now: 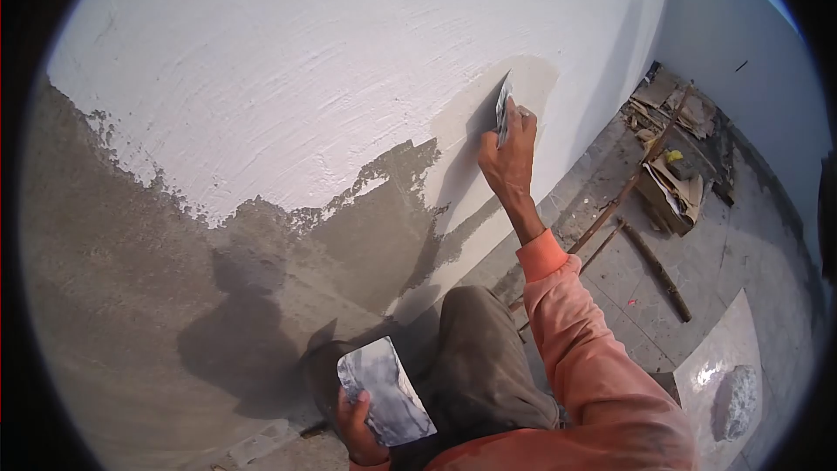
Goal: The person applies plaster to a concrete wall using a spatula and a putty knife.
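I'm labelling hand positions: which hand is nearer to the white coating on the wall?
Right. The right hand is up at the white coating, holding a thin blade to it; the left hand is lower and farther off, holding a flat plate.

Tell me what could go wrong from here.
The blade in the right grip is angled at the wall; its edge might gouge the surface. The left grip holds the plate near one side, so it could tip. Sticks on the floor beside the person might trip them.
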Demonstrator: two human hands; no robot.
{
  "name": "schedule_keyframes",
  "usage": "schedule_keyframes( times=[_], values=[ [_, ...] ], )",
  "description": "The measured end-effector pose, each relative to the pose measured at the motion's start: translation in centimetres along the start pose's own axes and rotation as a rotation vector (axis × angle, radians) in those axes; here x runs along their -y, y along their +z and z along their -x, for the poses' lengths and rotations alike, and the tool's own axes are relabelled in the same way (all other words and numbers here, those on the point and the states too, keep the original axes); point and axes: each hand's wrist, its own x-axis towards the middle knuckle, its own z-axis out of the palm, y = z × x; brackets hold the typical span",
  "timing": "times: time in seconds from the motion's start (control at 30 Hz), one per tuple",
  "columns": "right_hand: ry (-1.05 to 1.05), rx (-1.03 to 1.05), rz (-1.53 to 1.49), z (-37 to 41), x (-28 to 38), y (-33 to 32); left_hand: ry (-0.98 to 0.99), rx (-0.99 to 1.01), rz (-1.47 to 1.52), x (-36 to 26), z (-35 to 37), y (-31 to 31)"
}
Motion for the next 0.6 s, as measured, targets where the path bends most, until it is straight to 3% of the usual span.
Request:
schedule_keyframes(
  times=[0.2,0.33,0.43,0.5,0.6],
  values=[
    [-0.115,0.04,-0.165,7.7,9.5,0.4,0.025,-0.005,-0.023,-0.8,0.2,1.0],
    [-0.19,0.211,-0.244,10.2,12.7,-2.3,0.034,-0.028,-0.037,-0.9,0.2,1.4],
    [0.095,0.549,-0.644,10.5,13.4,-6.4,0.062,0.04,-0.028,-1.3,-0.7,1.1],
    [0.536,0.775,-0.77,9.6,13.7,-10.0,-0.013,0.016,0.12,-1.6,-1.7,1.8],
    [0.388,0.615,-0.765,8.5,14.4,-12.7,-0.114,0.079,0.287,-0.9,-4.1,2.6]
  ],
)
